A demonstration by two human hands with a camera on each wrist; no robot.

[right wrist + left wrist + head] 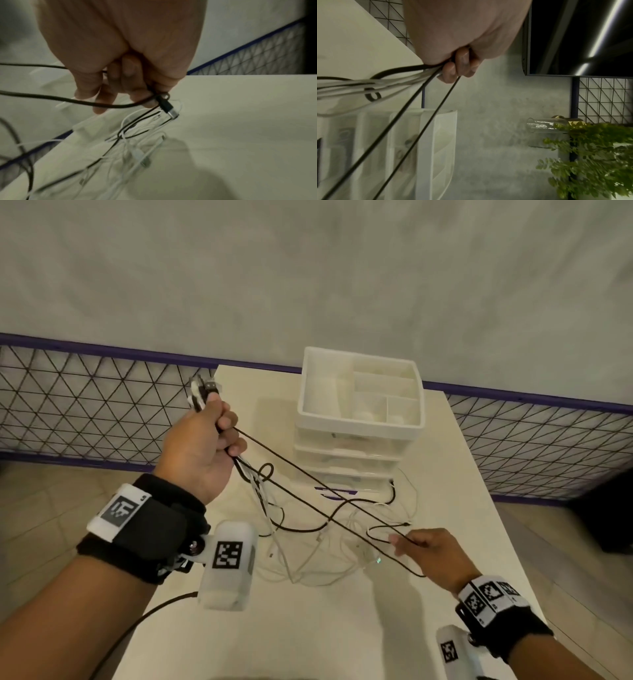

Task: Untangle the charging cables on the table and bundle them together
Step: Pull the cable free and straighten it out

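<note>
A tangle of white cables (318,549) and black cables (346,505) lies on the white table (308,628). My left hand (205,440) is raised at the table's left edge and grips a bundle of cable ends, plugs (205,388) sticking out above the fist. In the left wrist view several white and black strands (412,75) leave its curled fingers (462,65). A taut black cable (308,491) runs down to my right hand (424,549), low at the right, which pinches it near its black plug (167,106).
A white drawer organiser (359,412) with an open divided top tray stands at the table's back. Wire mesh fencing (85,405) with a purple rail runs behind the table. A plant (590,162) shows in the left wrist view.
</note>
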